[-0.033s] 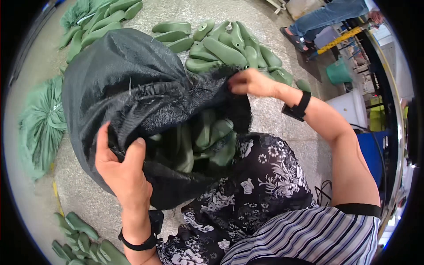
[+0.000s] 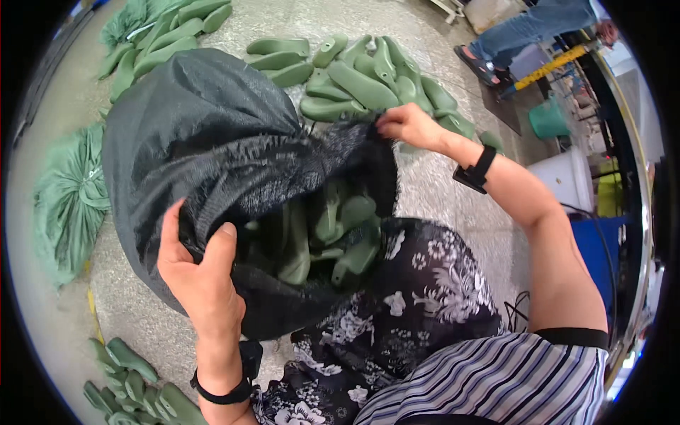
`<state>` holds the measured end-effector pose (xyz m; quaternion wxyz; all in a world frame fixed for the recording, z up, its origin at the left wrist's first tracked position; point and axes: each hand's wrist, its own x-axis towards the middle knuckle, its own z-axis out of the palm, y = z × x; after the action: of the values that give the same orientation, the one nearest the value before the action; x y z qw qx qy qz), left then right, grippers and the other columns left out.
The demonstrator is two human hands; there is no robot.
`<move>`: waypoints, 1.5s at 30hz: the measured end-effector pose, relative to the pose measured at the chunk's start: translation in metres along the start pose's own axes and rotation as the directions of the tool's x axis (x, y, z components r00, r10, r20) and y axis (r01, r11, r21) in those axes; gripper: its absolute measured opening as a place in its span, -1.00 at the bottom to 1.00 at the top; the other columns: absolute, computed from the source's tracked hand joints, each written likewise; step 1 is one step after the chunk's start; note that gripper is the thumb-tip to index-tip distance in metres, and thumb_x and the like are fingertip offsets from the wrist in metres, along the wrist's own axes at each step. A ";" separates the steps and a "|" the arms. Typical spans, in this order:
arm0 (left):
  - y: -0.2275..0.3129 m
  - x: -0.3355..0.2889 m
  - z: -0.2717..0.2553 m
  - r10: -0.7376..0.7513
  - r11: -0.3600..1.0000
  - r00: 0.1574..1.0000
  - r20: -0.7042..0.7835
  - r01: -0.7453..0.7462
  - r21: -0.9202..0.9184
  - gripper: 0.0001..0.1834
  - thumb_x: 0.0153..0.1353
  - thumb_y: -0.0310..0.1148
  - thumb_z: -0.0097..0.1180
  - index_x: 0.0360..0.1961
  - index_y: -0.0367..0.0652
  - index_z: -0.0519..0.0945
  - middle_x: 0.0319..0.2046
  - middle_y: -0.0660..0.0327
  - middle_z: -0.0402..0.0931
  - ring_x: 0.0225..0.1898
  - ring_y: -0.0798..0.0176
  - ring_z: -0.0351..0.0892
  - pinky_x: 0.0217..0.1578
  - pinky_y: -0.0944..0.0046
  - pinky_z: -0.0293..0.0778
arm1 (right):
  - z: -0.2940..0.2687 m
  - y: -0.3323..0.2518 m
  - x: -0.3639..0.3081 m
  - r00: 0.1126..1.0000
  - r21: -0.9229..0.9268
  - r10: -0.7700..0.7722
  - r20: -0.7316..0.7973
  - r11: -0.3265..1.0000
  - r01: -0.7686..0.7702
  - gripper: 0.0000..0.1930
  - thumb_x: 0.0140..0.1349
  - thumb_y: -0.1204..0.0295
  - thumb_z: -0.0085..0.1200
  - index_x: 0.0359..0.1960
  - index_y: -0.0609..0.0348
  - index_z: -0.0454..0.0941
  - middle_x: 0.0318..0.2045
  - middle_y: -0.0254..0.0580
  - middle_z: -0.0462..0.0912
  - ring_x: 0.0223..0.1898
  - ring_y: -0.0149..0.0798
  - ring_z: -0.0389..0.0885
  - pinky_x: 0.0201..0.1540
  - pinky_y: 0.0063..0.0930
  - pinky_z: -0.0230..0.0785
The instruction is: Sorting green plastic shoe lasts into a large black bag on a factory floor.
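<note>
We are holding open the dark bag [image 2: 198, 117] on the floor [image 2: 460, 212], green lasts [image 2: 355, 211] inside, right hand [image 2: 414, 129] pinching its rim [image 2: 393, 188], left hand's [image 2: 205, 287] grip unclear, thumb and forefinger apart, the next move requiring steady tension

- The right hand [image 2: 411, 127] has shifted slightly farther and rightward.
- The large black woven-plastic bag [image 2: 205, 120] has its far-right rim drawn slightly farther.
</note>
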<state>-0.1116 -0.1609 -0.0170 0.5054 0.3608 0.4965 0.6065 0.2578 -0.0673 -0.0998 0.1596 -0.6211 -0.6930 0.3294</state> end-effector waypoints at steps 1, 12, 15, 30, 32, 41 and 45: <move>-0.001 0.001 0.007 -0.018 0.998 1.000 -0.019 0.019 0.054 -0.57 0.01 -0.68 0.10 -0.02 -0.41 0.41 -0.24 0.19 0.50 -0.25 0.40 0.46 -0.19 0.44 0.39 | -0.004 0.022 0.017 0.990 -0.062 0.037 -0.134 0.997 -0.046 -0.80 0.02 0.41 0.06 -0.36 0.24 0.61 -0.45 -0.01 0.64 -0.39 -0.17 0.63 -0.25 -0.35 0.44; -0.038 0.037 0.063 -0.038 0.882 0.994 -0.099 0.080 0.465 -0.58 0.21 -0.34 0.12 -0.01 -0.43 0.41 -0.22 0.20 0.53 -0.23 0.44 0.46 -0.18 0.45 0.37 | 0.038 0.073 0.108 0.929 -0.389 -0.022 -0.370 0.911 -0.133 -0.04 -0.16 0.08 0.31 0.22 0.27 0.03 -0.12 0.18 0.44 -0.08 0.12 0.46 -0.02 -0.11 0.33; -0.038 0.042 0.066 0.036 0.922 0.989 -0.144 0.022 0.386 -0.65 0.22 -0.35 0.10 -0.06 -0.38 0.46 -0.26 0.22 0.55 -0.27 0.44 0.50 -0.21 0.46 0.40 | 0.029 0.129 0.092 0.910 -0.051 -0.013 -0.415 0.999 -0.009 -0.23 -0.07 0.26 0.18 0.20 0.26 0.15 -0.12 0.09 0.50 -0.13 -0.06 0.52 -0.14 -0.28 0.42; 0.052 -0.024 0.077 0.340 0.861 0.800 -0.494 -0.053 0.506 -0.57 0.22 -0.32 0.06 0.05 -0.35 0.40 -0.12 0.02 0.49 -0.18 0.19 0.52 -0.14 0.29 0.48 | 0.145 -0.127 0.045 0.525 0.342 -0.836 -0.156 0.453 0.823 -0.60 0.06 0.26 0.05 -0.10 0.25 0.51 -0.15 -0.13 0.58 -0.05 -0.14 0.50 0.00 -0.42 0.30; 0.040 -0.016 0.061 0.364 0.839 0.854 -0.372 -0.127 0.528 -0.63 0.28 -0.34 -0.02 0.03 -0.36 0.41 -0.14 0.07 0.51 -0.20 0.26 0.52 -0.14 0.32 0.46 | 0.124 -0.137 0.049 0.548 0.610 -0.823 -0.151 0.358 0.707 -0.63 0.13 0.30 -0.01 -0.06 0.23 0.50 -0.13 -0.06 0.56 -0.01 -0.16 0.48 0.03 -0.42 0.30; -0.031 0.035 0.070 0.153 0.939 0.987 -0.052 -0.129 0.318 -0.76 0.31 -0.43 -0.06 -0.10 -0.36 0.49 -0.30 0.27 0.53 -0.32 0.49 0.45 -0.26 0.51 0.38 | 0.055 0.007 -0.013 0.565 -0.006 -0.822 0.066 0.566 0.824 -0.70 -0.01 0.47 -0.03 -0.19 0.27 0.49 -0.21 -0.06 0.55 -0.11 -0.03 0.51 -0.04 -0.20 0.37; -0.052 0.054 0.079 0.085 0.953 0.996 -0.029 -0.073 0.294 -0.77 0.29 -0.40 -0.02 -0.13 -0.36 0.51 -0.34 0.31 0.53 -0.34 0.52 0.43 -0.29 0.53 0.36 | -0.001 0.139 0.015 0.774 -0.219 -0.093 -0.626 0.974 -0.060 -0.23 0.00 0.23 0.17 0.19 0.35 0.09 0.06 0.25 0.30 0.09 0.19 0.29 0.15 -0.10 0.15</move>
<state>-0.0361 -0.0899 -0.0512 0.4113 0.4386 0.5764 0.5534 0.3611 -0.0509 -0.1927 0.3144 -0.7033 -0.6373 0.0190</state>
